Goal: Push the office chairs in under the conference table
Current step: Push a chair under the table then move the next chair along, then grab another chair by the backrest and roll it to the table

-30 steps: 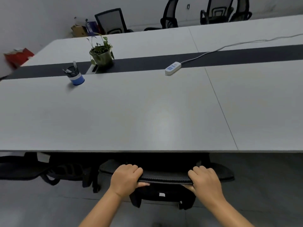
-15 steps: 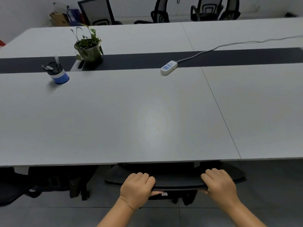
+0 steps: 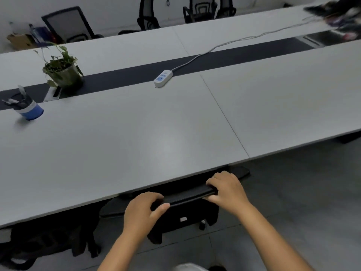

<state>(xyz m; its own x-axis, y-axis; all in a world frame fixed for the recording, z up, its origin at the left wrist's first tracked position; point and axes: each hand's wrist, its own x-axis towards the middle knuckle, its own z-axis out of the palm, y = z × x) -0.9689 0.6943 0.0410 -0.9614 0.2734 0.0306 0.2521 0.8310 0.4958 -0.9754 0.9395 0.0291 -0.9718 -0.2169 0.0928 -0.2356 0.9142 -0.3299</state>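
Both forearms are bare, with no sleeves, watch or rings visible on the left hand (image 3: 142,210) or right hand (image 3: 227,189).

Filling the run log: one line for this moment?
step: pushing chair in | hands: left hand, right hand grip chair backrest | backrest at table edge

The single head view looks forward and steeply down from close above the table (image 3: 136,133) edge, tilted, with the far chairs (image 3: 199,10) at its top.

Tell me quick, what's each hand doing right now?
Left hand: closed, fingers curled over the top edge of the chair backrest.
Right hand: closed, gripping the same backrest edge.
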